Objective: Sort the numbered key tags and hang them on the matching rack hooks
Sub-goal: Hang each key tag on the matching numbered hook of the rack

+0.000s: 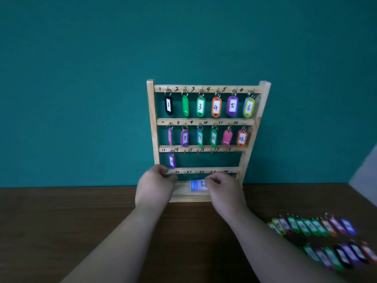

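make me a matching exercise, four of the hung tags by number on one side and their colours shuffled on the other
Tags:
1. tag 1
2. tag 4
3. tag 5
4. tag 10

Colours:
A. purple
B. green
C. black
D. orange

Pairs: 1-C, 2-D, 3-A, 4-B
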